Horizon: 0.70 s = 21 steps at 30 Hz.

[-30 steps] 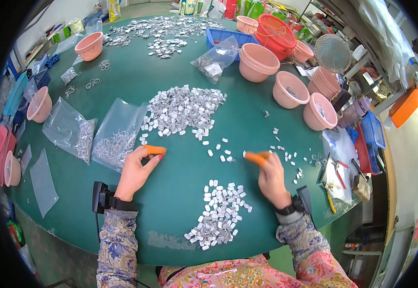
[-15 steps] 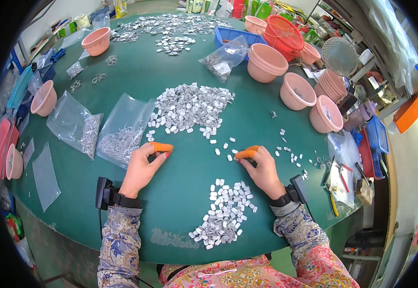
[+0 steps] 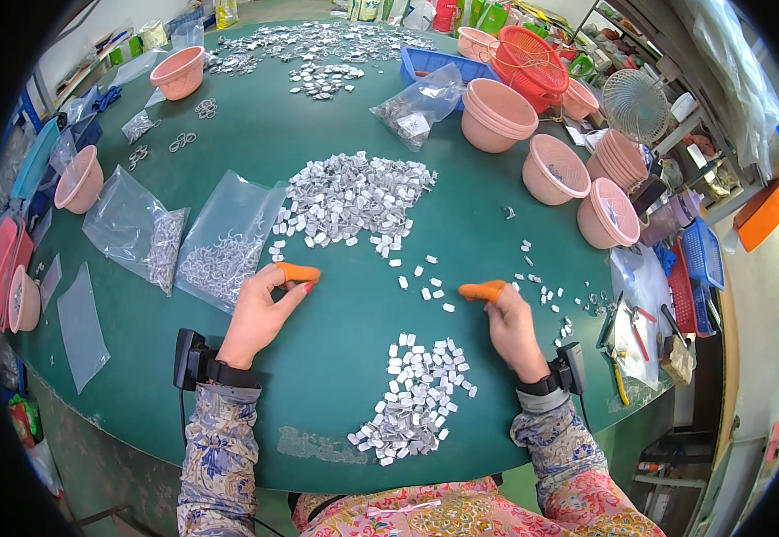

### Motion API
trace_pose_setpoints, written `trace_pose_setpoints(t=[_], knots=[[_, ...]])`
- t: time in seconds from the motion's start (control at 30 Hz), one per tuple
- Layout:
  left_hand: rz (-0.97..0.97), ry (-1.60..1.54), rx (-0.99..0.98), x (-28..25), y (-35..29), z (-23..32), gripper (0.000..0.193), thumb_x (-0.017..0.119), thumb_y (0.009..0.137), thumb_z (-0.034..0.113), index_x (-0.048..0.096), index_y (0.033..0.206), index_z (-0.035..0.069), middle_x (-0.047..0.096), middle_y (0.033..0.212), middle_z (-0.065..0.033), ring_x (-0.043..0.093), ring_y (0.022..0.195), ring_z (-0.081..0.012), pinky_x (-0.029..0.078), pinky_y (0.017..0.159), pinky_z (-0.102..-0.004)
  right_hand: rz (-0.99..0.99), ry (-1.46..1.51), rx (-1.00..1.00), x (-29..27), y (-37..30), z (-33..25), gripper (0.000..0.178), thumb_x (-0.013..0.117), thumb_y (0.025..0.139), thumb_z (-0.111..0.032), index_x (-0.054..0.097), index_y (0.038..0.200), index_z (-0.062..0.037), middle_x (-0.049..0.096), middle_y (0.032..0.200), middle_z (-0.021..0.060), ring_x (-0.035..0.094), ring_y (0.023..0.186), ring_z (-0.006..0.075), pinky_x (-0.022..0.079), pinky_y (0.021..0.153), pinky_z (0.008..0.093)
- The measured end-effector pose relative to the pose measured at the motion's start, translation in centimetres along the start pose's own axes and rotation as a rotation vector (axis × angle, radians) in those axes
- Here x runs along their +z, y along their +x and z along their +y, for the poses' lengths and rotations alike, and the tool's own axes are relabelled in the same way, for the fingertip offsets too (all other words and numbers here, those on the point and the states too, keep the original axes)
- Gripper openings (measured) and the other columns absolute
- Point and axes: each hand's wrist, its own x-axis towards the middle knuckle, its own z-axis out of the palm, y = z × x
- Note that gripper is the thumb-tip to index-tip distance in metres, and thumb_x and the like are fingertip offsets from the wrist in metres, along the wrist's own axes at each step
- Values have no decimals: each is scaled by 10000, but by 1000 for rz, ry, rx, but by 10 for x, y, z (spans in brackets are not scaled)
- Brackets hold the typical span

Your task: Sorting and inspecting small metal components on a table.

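My left hand [image 3: 262,309] is over the green table, near the bag of small curved parts. Its thumb and orange-covered index fingertip come close together in a pinch; anything between them is too small to see. My right hand [image 3: 513,327] is right of a few loose white pieces [image 3: 448,307], its orange-covered index finger stretched out leftward and nothing visible in it. The pieces are small, oblong and white with grey metal edges. A large pile of them [image 3: 354,201] lies beyond my hands, and a smaller pile [image 3: 416,398] lies nearer my body.
Clear bags of grey parts [image 3: 219,255] lie at the left. Pink tubs [image 3: 555,170] and a blue tray [image 3: 434,67] stand at the right and back. Pliers [image 3: 620,380] rest near the right edge. More metal pieces [image 3: 327,45] cover the far end.
My right hand has moved right, away from the loose pieces, and a white piece now shows where its fingertips were. The left hand has hardly moved.
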Motion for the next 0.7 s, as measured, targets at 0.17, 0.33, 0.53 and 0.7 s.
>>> trace_pose_setpoints(t=[0.17, 0.33, 0.53, 0.7], knots=[[15, -19, 2, 1, -1, -2, 219, 685, 880, 56, 752, 1088, 36, 659, 901, -47, 589, 785, -114, 465, 741, -266, -225, 77, -263, 7, -17, -15, 449, 509, 832, 148, 752, 1099, -118, 664, 1027, 83, 597, 944, 285, 487, 855, 338], [10, 7, -5, -1, -1, -2, 215, 692, 884, 68, 750, 1087, 32, 654, 905, -46, 580, 775, -113, 459, 731, -268, -44, 14, -177, 14, 14, -26, 266, 669, 842, 42, 748, 1047, -107, 643, 1014, 78, 587, 939, 278, 487, 825, 353], [14, 27, 2, 1, 0, -6, 222, 701, 878, 77, 752, 1090, 36, 647, 894, -51, 595, 793, -124, 462, 743, -270, -101, -50, -183, 15, 10, -16, 293, 728, 825, 10, 740, 1092, -111, 638, 1004, 60, 573, 882, 236, 485, 774, 333], [6, 11, 14, -1, -2, -1, 222, 703, 881, 79, 753, 1093, 39, 652, 905, -53, 601, 802, -128, 466, 750, -273, -125, 109, 7, 8, 9, -8, 292, 639, 871, 58, 730, 1112, -79, 647, 1004, 55, 578, 798, 165, 477, 743, 282]])
